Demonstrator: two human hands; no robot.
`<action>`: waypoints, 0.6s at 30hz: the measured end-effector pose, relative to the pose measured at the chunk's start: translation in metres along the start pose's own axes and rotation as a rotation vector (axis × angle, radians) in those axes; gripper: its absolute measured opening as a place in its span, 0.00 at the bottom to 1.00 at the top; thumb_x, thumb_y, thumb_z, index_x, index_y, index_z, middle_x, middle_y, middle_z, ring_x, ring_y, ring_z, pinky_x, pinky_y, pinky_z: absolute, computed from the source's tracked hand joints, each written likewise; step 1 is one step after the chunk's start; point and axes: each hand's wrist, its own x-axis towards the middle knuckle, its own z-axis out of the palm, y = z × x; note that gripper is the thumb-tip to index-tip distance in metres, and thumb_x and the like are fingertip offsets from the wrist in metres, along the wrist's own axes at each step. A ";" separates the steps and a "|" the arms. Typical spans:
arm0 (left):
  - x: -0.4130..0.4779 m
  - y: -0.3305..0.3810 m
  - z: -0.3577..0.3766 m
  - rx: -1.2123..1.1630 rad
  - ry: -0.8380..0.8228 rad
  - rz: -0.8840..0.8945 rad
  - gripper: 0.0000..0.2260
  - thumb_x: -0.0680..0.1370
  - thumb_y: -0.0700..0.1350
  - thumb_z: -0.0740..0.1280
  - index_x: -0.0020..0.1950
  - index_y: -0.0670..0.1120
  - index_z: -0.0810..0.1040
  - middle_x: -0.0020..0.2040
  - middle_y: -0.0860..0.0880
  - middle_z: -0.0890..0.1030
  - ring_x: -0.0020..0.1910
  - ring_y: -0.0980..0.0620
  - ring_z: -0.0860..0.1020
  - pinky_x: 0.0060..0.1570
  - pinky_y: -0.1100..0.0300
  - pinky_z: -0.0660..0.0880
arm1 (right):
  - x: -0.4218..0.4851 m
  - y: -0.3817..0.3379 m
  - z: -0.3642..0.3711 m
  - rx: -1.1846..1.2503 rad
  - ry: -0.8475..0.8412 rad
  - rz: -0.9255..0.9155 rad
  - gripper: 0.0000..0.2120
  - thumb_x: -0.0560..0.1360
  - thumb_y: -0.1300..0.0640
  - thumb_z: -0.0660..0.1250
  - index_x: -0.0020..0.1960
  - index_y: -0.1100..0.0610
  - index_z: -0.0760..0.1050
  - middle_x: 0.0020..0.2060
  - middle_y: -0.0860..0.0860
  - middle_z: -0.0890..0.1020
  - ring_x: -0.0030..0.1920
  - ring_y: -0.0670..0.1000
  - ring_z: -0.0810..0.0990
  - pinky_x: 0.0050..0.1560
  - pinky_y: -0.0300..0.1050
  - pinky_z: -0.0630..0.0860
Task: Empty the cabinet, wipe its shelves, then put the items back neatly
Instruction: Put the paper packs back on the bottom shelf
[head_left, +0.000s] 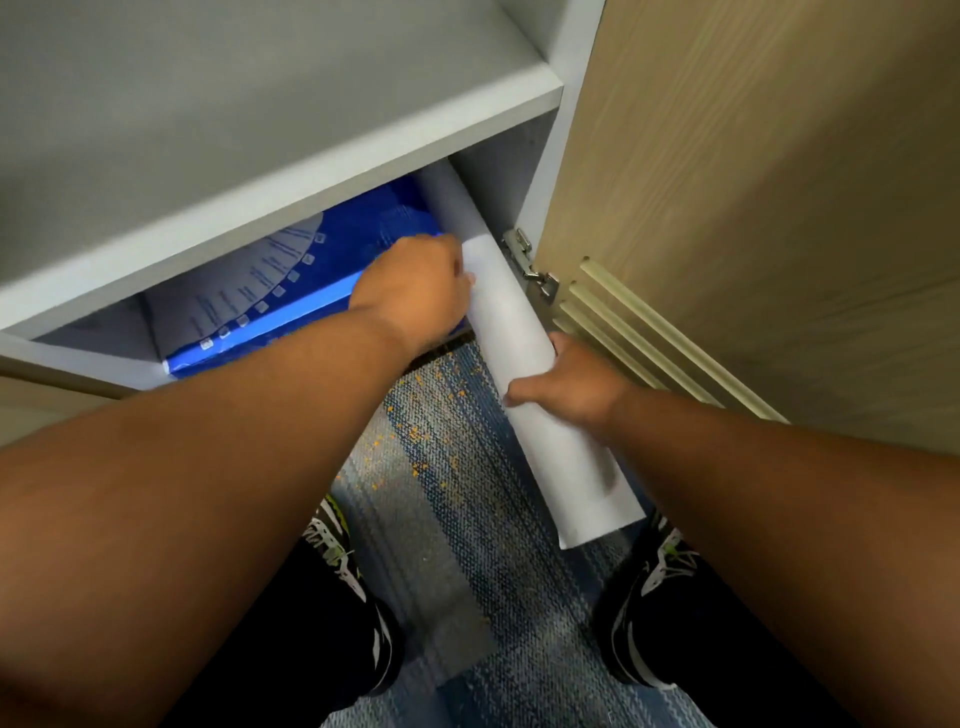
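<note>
Blue pack (291, 291) lies left in lower compartment | left hand (415, 291) against paper roll (511, 322), grip cannot be told | roll half inside, right of pack | right hand (571, 384) wraps roll | guidance: slide parallel to wall, clear of hinge (530, 265), squeeze lightly.

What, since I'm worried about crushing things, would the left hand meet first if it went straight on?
The white paper roll: the left hand points right and into the lower compartment, its fingers at the roll's side. Depth is unclear, but nothing seems to lie between.
</note>
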 end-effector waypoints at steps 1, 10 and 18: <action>0.002 -0.006 -0.001 0.042 0.042 0.102 0.12 0.82 0.48 0.64 0.63 0.47 0.78 0.59 0.43 0.77 0.61 0.40 0.75 0.55 0.48 0.74 | 0.005 -0.005 0.001 0.004 0.000 -0.007 0.30 0.64 0.57 0.81 0.61 0.54 0.71 0.54 0.52 0.81 0.49 0.52 0.80 0.43 0.42 0.77; 0.034 -0.028 0.019 0.462 -0.066 0.470 0.24 0.78 0.42 0.70 0.73 0.53 0.72 0.69 0.46 0.67 0.74 0.44 0.61 0.70 0.35 0.64 | 0.052 -0.026 0.004 0.030 -0.097 0.237 0.46 0.58 0.38 0.77 0.71 0.53 0.70 0.64 0.54 0.77 0.60 0.56 0.78 0.60 0.50 0.75; 0.054 -0.026 0.024 0.440 -0.108 0.358 0.26 0.79 0.42 0.67 0.76 0.54 0.67 0.69 0.46 0.67 0.74 0.45 0.61 0.73 0.26 0.49 | 0.087 -0.042 -0.004 0.026 -0.101 0.290 0.57 0.45 0.36 0.84 0.69 0.56 0.71 0.60 0.57 0.81 0.55 0.59 0.82 0.59 0.58 0.79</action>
